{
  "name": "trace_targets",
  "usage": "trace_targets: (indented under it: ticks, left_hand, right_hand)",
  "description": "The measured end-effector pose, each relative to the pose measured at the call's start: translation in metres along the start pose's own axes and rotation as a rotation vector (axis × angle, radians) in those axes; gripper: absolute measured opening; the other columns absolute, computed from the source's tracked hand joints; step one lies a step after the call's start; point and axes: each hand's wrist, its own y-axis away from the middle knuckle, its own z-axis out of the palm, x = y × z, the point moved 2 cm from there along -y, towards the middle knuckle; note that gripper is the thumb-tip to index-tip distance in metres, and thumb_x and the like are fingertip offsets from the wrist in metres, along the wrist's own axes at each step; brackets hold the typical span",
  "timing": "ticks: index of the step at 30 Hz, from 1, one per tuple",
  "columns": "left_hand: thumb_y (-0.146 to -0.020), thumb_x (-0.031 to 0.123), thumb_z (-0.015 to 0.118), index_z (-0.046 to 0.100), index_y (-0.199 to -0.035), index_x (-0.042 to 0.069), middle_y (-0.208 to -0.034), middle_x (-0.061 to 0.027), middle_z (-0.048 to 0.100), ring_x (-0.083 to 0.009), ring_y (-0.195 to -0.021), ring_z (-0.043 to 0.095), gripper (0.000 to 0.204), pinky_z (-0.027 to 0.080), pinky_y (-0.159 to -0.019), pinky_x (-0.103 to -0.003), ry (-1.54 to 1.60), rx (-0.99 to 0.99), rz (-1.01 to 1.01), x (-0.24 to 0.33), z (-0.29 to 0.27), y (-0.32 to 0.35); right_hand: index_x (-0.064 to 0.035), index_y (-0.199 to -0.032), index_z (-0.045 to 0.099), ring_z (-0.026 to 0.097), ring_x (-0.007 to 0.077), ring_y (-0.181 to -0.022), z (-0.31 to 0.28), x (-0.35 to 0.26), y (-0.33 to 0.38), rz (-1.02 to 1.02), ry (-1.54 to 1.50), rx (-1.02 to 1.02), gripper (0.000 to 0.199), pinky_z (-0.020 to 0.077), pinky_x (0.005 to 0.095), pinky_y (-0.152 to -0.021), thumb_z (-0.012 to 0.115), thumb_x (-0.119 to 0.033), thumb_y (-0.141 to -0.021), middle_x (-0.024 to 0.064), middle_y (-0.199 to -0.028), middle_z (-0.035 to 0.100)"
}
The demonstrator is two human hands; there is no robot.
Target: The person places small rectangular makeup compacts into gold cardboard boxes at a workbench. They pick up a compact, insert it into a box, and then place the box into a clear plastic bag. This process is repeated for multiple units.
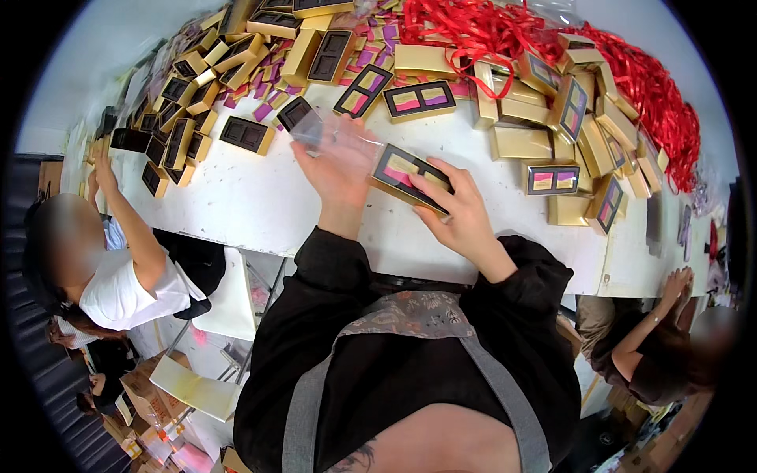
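My right hand [464, 217] grips a gold box [388, 186] with a black insert, fingers lying across its top. A pink-and-gold packet [400, 168] shows in one slot; my fingers partly cover the other slot. My left hand [335, 183], palm up, holds a clear plastic sleeve [341, 140] between thumb and fingers. One end of the box meets the sleeve's edge; whether it is inside I cannot tell. Just beyond stand two filled boxes [420, 99] [363, 91], each showing a pink and a purple packet. An unfilled black-insert box [295, 113] sits behind the sleeve.
Gold boxes with bare black inserts [246, 135] spread to the left. Loose pink and purple packets [268, 103] lie at the back. Gold boxes [522, 144] and red ribbon [639, 87] are heaped on the right. Other people sit left [130, 290] and right [654, 351] of the white table [260, 206].
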Motion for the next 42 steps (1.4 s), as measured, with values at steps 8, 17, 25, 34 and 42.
trace_targets:
  ticks: [8,17,25,34,42]
  left_hand:
    - [-0.091,0.074,0.030,0.043,-0.136,0.009,-0.115,-0.0104,0.054,-0.0252,-0.105,0.055,0.080,0.046,-0.090,-0.045,-0.440,0.053,0.299,0.007,0.037,-0.008]
    - [-0.089,0.078,0.025,0.039,-0.144,0.013,-0.118,-0.0106,0.055,-0.0264,-0.109,0.054,0.086,0.044,-0.094,-0.044,-0.469,0.118,0.475,-0.002,0.045,0.016]
    - [-0.089,0.076,0.034,0.038,-0.143,0.013,-0.119,-0.0122,0.056,-0.0280,-0.110,0.056,0.083,0.045,-0.096,-0.045,-0.526,0.008,0.653,-0.008,0.040,0.017]
    - [-0.099,0.060,0.028,0.053,-0.124,0.005,-0.114,-0.0122,0.063,-0.0272,-0.100,0.062,0.065,0.050,-0.088,-0.042,-0.319,0.018,-0.102,-0.020,0.010,0.019]
    - [-0.102,0.031,0.045,0.030,-0.145,0.002,-0.142,-0.0175,0.040,-0.0299,-0.126,0.045,0.053,0.036,-0.107,-0.041,-1.416,-0.039,0.824,-0.077,0.014,0.070]
  right_hand:
    - [-0.0076,-0.117,0.064,0.059,0.0311,-0.091,0.020,-0.013,-0.015,0.088,-0.010,0.177,0.057,0.0503,0.0388,-0.081,0.084,-0.019,-0.065,0.0144,-0.123,0.058]
    - [-0.0090,-0.120,0.064,0.056,0.0308,-0.098,0.010,0.012,-0.025,0.011,-0.124,0.003,0.055,0.0502,0.0379,-0.085,0.081,-0.013,-0.068,0.0116,-0.130,0.055]
    - [-0.0053,-0.130,0.057,0.054,0.0326,-0.106,0.012,0.019,-0.025,0.049,-0.167,-0.047,0.064,0.0488,0.0401,-0.090,0.081,-0.015,-0.071,0.0136,-0.134,0.052]
    - [-0.0059,-0.149,0.033,0.047,0.0313,-0.131,0.026,-0.004,-0.004,0.219,-0.785,0.161,0.097,0.0447,0.0416,-0.102,0.086,-0.023,-0.069,0.0213,-0.156,0.026]
    - [-0.0005,-0.119,0.042,0.063,0.0171,-0.081,-0.001,0.004,-0.022,0.530,-0.817,0.494,0.031,0.0504,0.0295,-0.077,0.058,-0.010,-0.094,0.0118,-0.086,0.064]
